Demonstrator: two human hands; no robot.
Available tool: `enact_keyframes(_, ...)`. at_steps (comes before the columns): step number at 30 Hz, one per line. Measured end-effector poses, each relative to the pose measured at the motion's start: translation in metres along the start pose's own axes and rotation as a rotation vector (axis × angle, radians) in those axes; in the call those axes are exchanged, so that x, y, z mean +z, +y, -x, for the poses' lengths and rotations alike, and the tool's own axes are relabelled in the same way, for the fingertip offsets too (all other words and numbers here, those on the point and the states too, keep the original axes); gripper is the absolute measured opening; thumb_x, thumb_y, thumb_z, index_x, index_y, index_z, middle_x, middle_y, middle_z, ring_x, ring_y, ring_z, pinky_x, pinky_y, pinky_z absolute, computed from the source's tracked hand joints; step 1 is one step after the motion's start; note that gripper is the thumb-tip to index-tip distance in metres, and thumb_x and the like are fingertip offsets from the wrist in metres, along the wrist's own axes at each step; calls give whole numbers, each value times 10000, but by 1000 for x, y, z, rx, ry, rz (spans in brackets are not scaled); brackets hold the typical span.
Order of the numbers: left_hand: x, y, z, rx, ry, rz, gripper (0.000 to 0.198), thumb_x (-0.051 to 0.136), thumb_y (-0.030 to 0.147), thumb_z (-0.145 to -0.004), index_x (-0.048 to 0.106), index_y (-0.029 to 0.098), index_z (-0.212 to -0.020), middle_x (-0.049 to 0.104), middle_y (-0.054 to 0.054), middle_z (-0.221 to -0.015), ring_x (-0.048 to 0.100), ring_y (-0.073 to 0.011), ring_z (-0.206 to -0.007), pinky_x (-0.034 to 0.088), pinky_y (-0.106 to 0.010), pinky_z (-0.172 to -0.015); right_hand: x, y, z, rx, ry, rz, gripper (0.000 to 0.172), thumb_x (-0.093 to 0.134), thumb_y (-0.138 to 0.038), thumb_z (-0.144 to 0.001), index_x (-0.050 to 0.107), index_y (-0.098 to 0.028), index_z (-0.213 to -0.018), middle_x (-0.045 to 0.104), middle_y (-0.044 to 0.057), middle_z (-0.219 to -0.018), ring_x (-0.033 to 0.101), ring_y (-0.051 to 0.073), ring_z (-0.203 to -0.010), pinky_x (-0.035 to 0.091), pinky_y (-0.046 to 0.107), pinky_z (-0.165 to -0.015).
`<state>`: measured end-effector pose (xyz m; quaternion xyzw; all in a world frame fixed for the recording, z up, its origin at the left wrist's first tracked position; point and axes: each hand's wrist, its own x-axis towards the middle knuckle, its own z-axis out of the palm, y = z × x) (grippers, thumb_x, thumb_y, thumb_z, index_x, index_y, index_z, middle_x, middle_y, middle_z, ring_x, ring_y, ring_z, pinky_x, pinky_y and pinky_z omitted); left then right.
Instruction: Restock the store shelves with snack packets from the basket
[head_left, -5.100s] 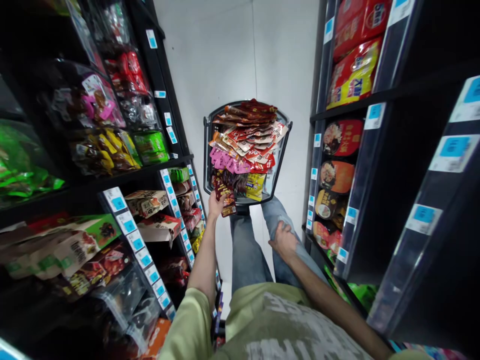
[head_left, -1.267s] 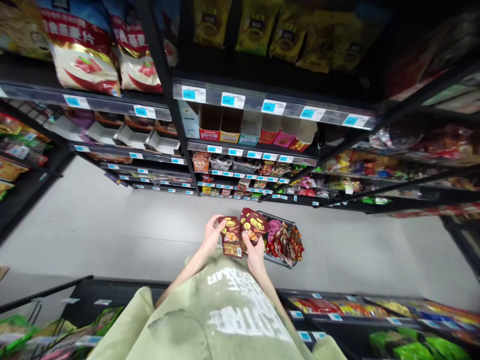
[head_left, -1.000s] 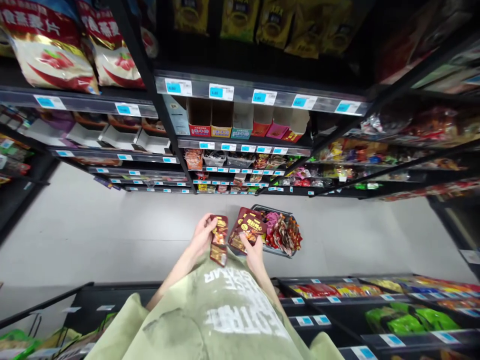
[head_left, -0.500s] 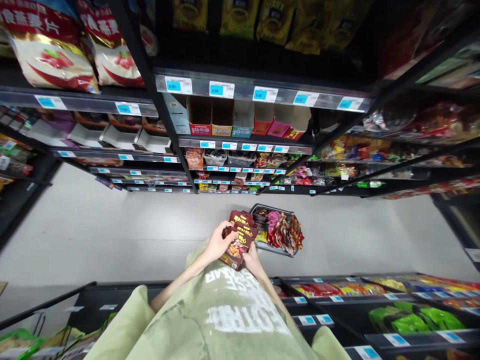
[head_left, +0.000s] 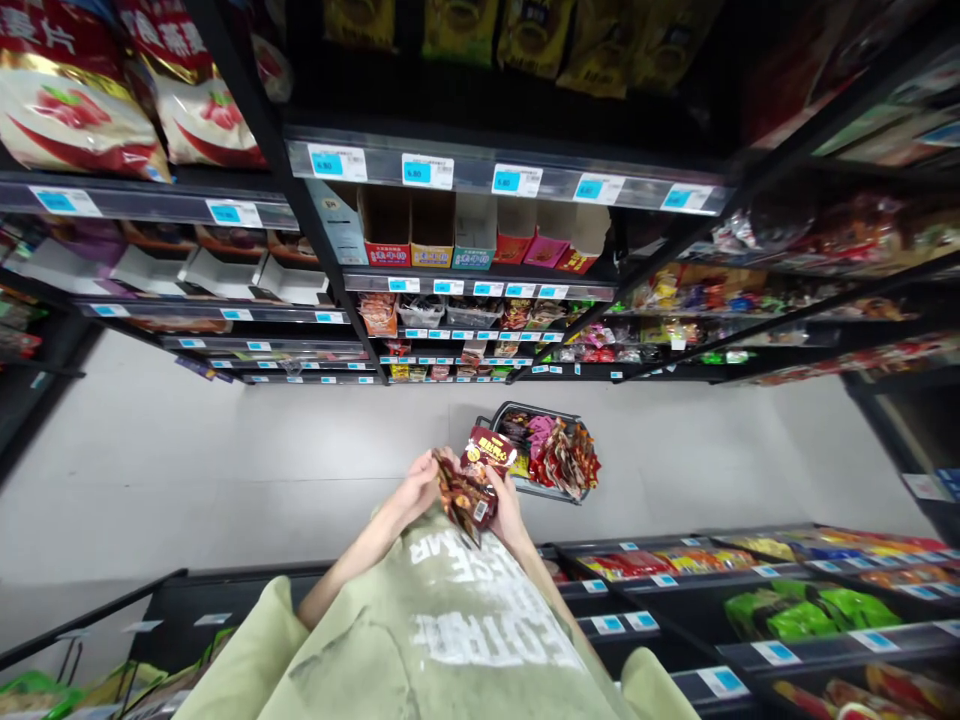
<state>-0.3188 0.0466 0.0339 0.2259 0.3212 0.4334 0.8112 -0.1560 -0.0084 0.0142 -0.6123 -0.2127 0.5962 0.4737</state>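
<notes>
Dark brown snack packets with food pictures are between my two hands, in front of my body. My left hand pinches the left edge of some packets, which tilt and bend. My right hand grips from the right, its thumb resting on an upper packet with yellow lettering. How many packets each hand holds is hidden by the overlap. Just beyond my right hand is a dark basket on the floor, filled with pink, red and brown snack packets.
Ahead stands a shelf unit with price tags along its edges. Open cardboard display boxes sit on one shelf, bags of oat flakes at upper left. Behind me are lower shelves with green bags. Grey floor lies between.
The packets were a fanned, face-up stack under my left thumb. Now my left hand has shifted left and tilted some of them, separating them from the upper packet under my right thumb.
</notes>
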Motion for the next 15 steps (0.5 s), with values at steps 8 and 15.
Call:
enact_keyframes(8, 7, 6, 2, 18, 133, -123, 443, 766, 508, -748, 685, 200, -1057, 636, -91, -1199, 601, -246, -1094, 489, -326, -935, 2, -1, 2, -108, 24, 18, 499, 755, -460, -765, 614, -263, -1201, 726, 75, -1185, 696, 280, -1065, 561, 431, -928)
enact_keyframes(15, 8, 8, 7, 39, 47, -285, 393, 666, 426, -866, 664, 213, -1196, 637, -99, -1280, 633, -238, -1082, 485, -332, -957, -2, 5, 3, -163, 54, 156, 512, 804, -434, -722, 643, -195, -1144, 745, 107, -1095, 693, 290, -1012, 542, 417, -912)
